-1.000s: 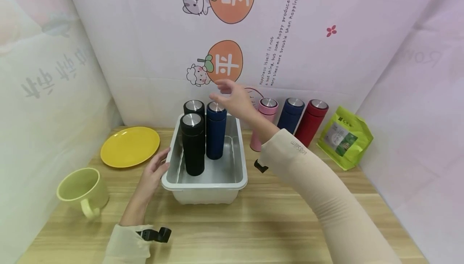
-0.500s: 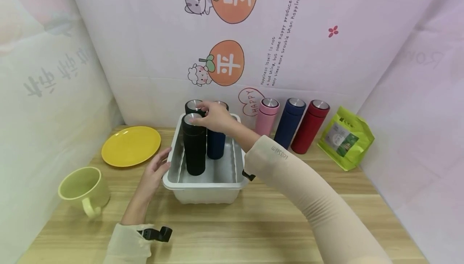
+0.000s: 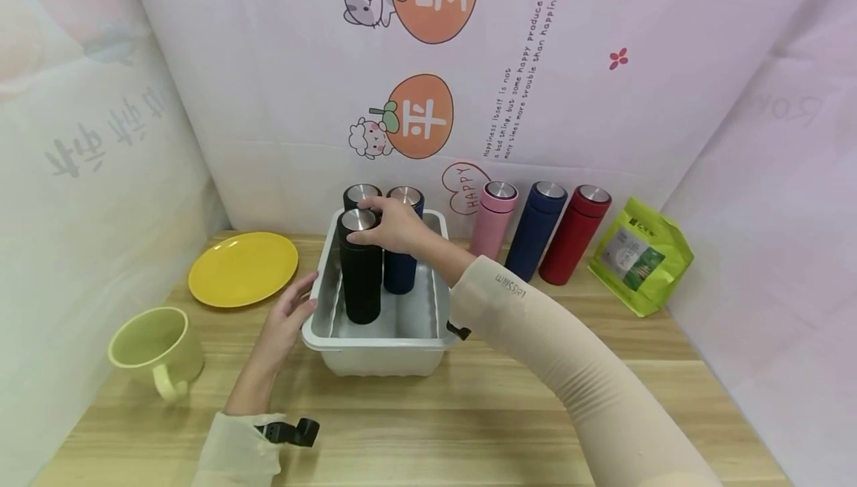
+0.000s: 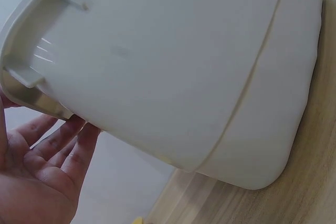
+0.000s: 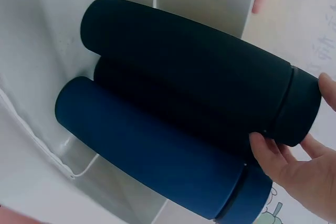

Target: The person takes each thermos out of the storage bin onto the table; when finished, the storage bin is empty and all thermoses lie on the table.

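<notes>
Three thermos flasks stand upright in the white plastic bin (image 3: 375, 343). My right hand (image 3: 395, 228) grips the cap of the front black thermos flask (image 3: 362, 279) from above, thumb and fingers around it in the right wrist view. Close behind it is another black thermos flask (image 3: 362, 192). Beside them, partly covered by the hand, stands a blue thermos flask (image 3: 399, 275). My left hand (image 3: 280, 323) rests against the bin's left side, its fairly straight fingertips touching just under the rim in the left wrist view.
Along the back wall stand pink (image 3: 493, 230), navy (image 3: 533, 238) and red (image 3: 574, 242) thermos flasks. A green pouch (image 3: 641, 256) is at their right. To the bin's left lie a yellow plate (image 3: 243, 269) and a yellow-green mug (image 3: 157, 349) on the wooden table (image 3: 402, 427).
My right hand has come left and down from above the blue flask to the front black flask and taken hold of its cap. My left hand has stayed at the bin.
</notes>
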Action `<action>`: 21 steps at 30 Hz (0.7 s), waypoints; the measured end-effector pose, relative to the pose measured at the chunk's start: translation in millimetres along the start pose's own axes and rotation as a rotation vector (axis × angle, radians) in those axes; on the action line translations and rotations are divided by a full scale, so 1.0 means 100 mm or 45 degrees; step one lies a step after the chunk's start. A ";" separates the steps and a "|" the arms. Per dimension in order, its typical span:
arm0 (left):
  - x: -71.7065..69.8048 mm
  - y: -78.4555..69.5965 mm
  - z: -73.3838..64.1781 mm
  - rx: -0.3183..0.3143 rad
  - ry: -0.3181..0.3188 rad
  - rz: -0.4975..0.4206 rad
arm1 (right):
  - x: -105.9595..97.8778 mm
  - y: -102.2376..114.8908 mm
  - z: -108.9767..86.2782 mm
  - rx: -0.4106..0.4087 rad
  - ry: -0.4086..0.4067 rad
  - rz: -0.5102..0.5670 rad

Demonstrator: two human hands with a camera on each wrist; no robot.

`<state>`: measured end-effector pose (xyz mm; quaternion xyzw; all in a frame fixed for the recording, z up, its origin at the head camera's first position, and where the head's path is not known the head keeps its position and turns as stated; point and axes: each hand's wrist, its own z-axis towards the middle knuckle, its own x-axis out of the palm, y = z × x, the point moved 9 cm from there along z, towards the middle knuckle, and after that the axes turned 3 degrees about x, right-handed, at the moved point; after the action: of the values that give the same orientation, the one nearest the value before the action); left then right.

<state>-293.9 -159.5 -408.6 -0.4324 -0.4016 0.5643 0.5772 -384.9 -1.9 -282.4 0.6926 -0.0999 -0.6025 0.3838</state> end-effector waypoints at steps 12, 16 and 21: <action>0.00 0.01 0.00 -0.003 0.002 -0.016 | 0.05 -0.04 0.01 -0.005 -0.033 0.019; 0.00 -0.02 -0.01 0.005 -0.009 -0.006 | 0.05 -0.02 0.02 -0.034 -0.040 -0.029; 0.01 -0.05 -0.01 0.019 -0.015 -0.006 | 0.00 -0.03 -0.01 -0.036 -0.076 -0.032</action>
<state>-291.3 -158.6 -404.5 -0.4239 -0.4019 0.5683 0.5795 -384.9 0.4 -284.2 0.6699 -0.0940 -0.6291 0.3829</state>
